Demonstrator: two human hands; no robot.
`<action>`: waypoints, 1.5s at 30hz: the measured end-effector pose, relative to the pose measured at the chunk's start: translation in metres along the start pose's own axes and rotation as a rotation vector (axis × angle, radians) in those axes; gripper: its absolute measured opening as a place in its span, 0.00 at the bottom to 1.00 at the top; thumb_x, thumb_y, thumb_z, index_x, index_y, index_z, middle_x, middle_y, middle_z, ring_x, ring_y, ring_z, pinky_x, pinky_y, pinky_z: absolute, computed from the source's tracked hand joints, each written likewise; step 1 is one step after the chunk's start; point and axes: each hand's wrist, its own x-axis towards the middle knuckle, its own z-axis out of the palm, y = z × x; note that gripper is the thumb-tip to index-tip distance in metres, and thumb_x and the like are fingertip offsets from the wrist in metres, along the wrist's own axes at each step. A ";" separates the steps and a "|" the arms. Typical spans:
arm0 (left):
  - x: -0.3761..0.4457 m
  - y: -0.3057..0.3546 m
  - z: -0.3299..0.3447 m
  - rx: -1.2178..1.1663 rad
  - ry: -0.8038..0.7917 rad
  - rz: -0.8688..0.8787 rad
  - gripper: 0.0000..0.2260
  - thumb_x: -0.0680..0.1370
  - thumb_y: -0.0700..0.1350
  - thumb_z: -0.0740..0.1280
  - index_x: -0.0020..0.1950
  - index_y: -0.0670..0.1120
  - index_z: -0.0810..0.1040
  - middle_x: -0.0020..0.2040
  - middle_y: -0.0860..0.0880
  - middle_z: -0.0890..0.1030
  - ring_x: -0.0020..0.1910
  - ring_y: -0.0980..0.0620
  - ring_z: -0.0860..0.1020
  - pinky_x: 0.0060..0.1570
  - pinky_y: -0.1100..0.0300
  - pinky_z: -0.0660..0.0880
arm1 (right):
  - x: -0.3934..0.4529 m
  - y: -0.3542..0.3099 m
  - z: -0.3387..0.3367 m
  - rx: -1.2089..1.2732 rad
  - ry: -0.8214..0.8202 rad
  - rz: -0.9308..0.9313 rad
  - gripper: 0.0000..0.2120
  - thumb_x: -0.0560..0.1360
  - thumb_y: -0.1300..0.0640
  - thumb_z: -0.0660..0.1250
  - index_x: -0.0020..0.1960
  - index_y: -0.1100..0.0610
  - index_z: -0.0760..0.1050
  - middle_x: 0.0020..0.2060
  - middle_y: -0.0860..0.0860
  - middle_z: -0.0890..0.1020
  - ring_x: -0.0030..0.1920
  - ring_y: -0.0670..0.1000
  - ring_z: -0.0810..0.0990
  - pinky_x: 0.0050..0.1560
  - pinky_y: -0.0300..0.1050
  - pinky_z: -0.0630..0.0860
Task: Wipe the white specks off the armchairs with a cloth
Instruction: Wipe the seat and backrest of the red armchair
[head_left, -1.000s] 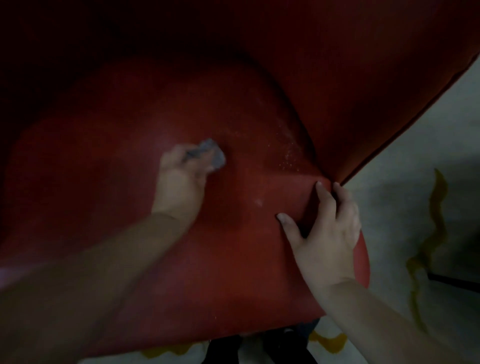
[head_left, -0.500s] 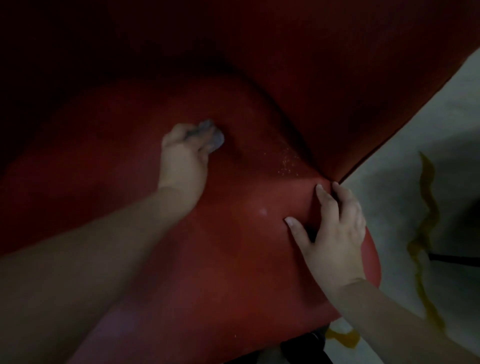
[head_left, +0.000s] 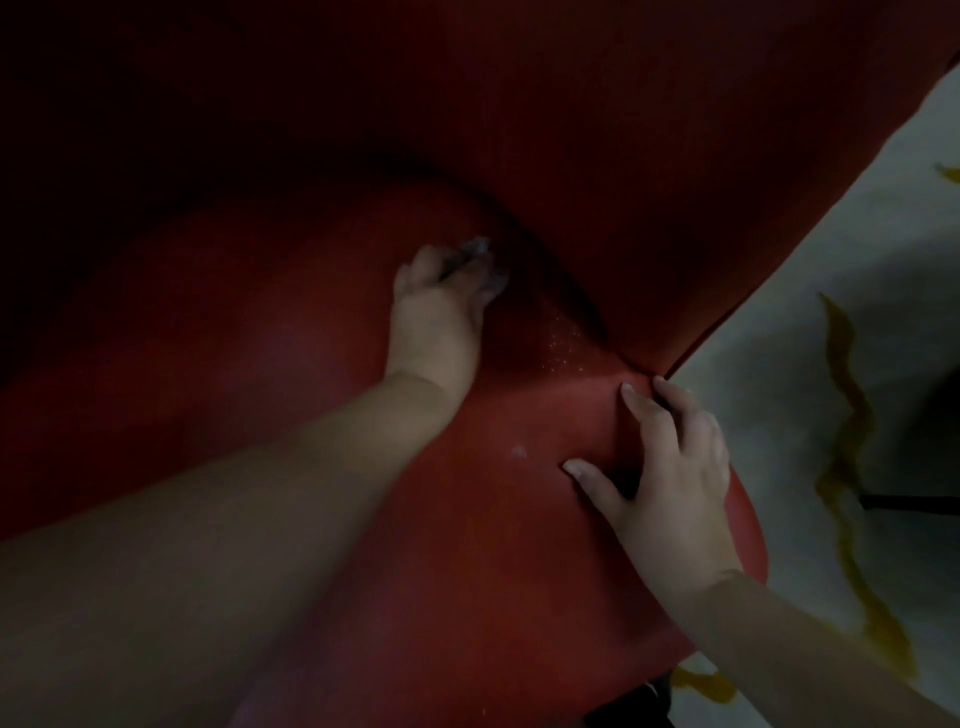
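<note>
Slowly I wiped toward the seat crease.
My left hand (head_left: 441, 306) gripped the cloth (head_left: 480, 254) on the armchair (head_left: 234, 338); right hand (head_left: 670, 467) lay flat, bracing; specks (head_left: 563, 345) needed short strokes.

I count one red armchair (head_left: 519, 545) filling most of my view. Two hands are on it: one left hand (head_left: 436, 317) toward twelve o'clock and one right hand (head_left: 670, 478) at about three o'clock. There is one cloth (head_left: 480, 248), a small pale wad (only partly visible past the fingers). The white specks (head_left: 563, 343) make one loose cluster near centre, too many and too fine for me to number; one larger pale smudge (head_left: 518, 452) sits apart at about five o'clock of that cluster. On the pale floor (head_left: 779, 364) I make out three yellow streaks (one long, two short scraps).
</note>
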 end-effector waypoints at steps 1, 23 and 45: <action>-0.010 0.006 0.002 0.000 -0.040 0.049 0.12 0.77 0.38 0.66 0.59 0.44 0.81 0.59 0.44 0.76 0.59 0.43 0.72 0.61 0.65 0.67 | 0.000 -0.001 0.000 0.002 0.007 0.000 0.37 0.67 0.37 0.67 0.69 0.57 0.69 0.69 0.57 0.66 0.70 0.58 0.64 0.70 0.61 0.62; 0.037 -0.023 -0.017 0.191 -0.064 0.201 0.13 0.78 0.40 0.64 0.61 0.47 0.80 0.64 0.44 0.77 0.64 0.44 0.73 0.62 0.56 0.58 | 0.002 0.000 -0.001 0.037 -0.006 0.007 0.38 0.67 0.35 0.65 0.70 0.56 0.69 0.69 0.55 0.66 0.70 0.56 0.63 0.71 0.59 0.60; -0.037 0.000 -0.003 0.113 -0.282 0.511 0.14 0.74 0.34 0.68 0.58 0.44 0.82 0.58 0.43 0.81 0.51 0.39 0.78 0.58 0.56 0.69 | 0.001 0.016 -0.012 0.103 -0.059 -0.064 0.37 0.66 0.39 0.71 0.70 0.52 0.68 0.70 0.51 0.66 0.72 0.52 0.63 0.71 0.56 0.63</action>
